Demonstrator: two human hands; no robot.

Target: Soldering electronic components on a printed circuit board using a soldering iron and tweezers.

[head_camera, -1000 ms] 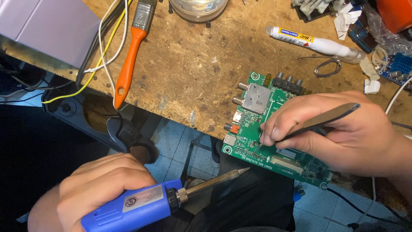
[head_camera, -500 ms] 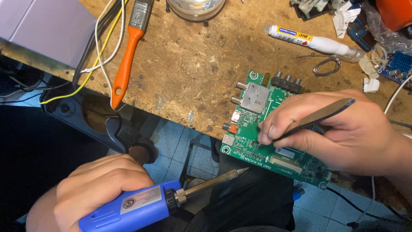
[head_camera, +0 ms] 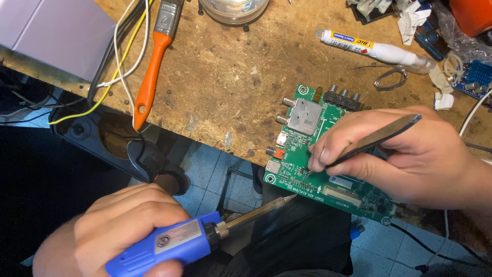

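Left hand (head_camera: 123, 231) grips soldering iron (head_camera: 205, 238); right hand (head_camera: 410, 154) apparently tweezers (head_camera: 374, 139) on circuit board (head_camera: 307, 169).

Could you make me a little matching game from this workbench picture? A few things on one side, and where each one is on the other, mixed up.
Things:
1. soldering iron
2. tweezers
3. paintbrush
4. circuit board

Places:
A. lying on the wooden bench, orange handle pointing towards its edge
B. held in the left hand, below the bench edge
C. overhanging the bench edge, under the right hand
D. pinched in the right hand, tip down on the green board

Pairs: 1-B, 2-D, 3-A, 4-C
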